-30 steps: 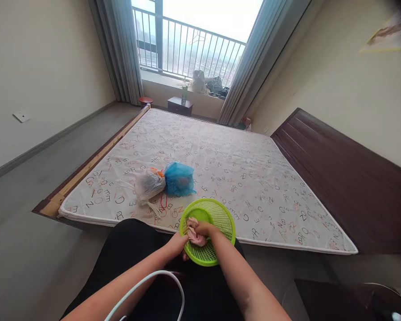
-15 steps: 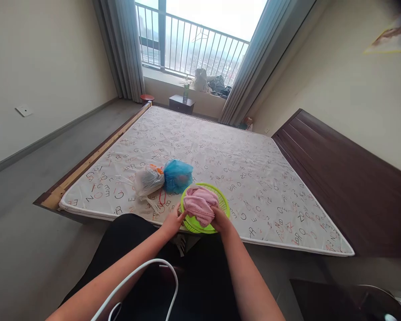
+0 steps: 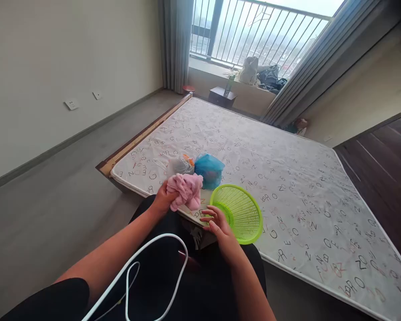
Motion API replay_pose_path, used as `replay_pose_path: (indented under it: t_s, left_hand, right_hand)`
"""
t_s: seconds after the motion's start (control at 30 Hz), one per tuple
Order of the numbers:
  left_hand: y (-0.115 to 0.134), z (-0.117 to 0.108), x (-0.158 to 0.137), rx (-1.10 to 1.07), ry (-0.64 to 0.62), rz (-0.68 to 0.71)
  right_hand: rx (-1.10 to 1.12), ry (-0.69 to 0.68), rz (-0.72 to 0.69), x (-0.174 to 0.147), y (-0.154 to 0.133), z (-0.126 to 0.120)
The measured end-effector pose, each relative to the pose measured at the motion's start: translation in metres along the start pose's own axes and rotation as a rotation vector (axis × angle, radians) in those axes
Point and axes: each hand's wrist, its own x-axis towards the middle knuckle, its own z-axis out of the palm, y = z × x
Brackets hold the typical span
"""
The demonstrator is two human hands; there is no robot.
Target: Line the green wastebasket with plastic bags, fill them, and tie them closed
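Observation:
My left hand (image 3: pixel 166 197) grips a crumpled pink towel (image 3: pixel 187 191), holding it up over the near edge of the mattress. Fingers spread, my right hand (image 3: pixel 219 225) holds nothing and is beside the left side of a lime-green plastic basket (image 3: pixel 242 214). The basket is tipped on the mattress and its mesh inside shows no contents; whether the hand touches it I cannot tell. Behind the towel lies a clear plastic bag (image 3: pixel 181 166) with grey contents and an orange part, partly hidden. A blue plastic bag (image 3: pixel 210 170) sits right beside it.
The bare mattress (image 3: pixel 307 191) with printed letters lies in a wooden frame (image 3: pixel 147 129), with a dark headboard (image 3: pixel 381 156) at right. A white cable (image 3: pixel 153 240) loops across my lap. Beyond the bed stand a small dark nightstand (image 3: pixel 220 97) and a red stool (image 3: pixel 188 88).
The pink towel has come out of the basket and moved left in my left hand. My right hand has let go of the towel. The basket has tipped over. My view has turned left.

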Motion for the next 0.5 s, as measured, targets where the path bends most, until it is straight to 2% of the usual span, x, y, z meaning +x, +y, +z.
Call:
replay_pose_path:
  t_s: [0.07,0.17,0.23,0.27,0.37,0.43,0.5]
  left_hand:
    - [0.013,-0.033,0.033,-0.084,0.216,0.076]
    - [0.027,-0.078,0.084,-0.161,0.432,0.223]
    - [0.033,-0.102,0.114,-0.083,0.521,0.22]
    - [0.035,-0.111,0.125,0.025,0.554,0.177]
    - [0.03,-0.122,0.147,0.437,0.615,0.012]
    - [0.017,-0.115,0.148,0.636,0.591,-0.061]
    - [-0.003,-0.099,0.143,0.699,0.496,-0.105]
  right_hand:
    - [-0.004,0.038,0.048,-0.008,0.005,-0.004]
    - [0.006,0.089,0.136,-0.023,0.024,-0.01]
    - [-0.015,0.111,0.19,-0.033,0.039,-0.012]
    - [-0.033,0.12,0.213,-0.037,0.045,-0.013]
    - [-0.087,0.12,0.257,-0.049,0.056,-0.009]
    - [-0.117,0.114,0.267,-0.053,0.058,-0.005]
    - [-0.144,0.111,0.263,-0.054,0.058,0.0]
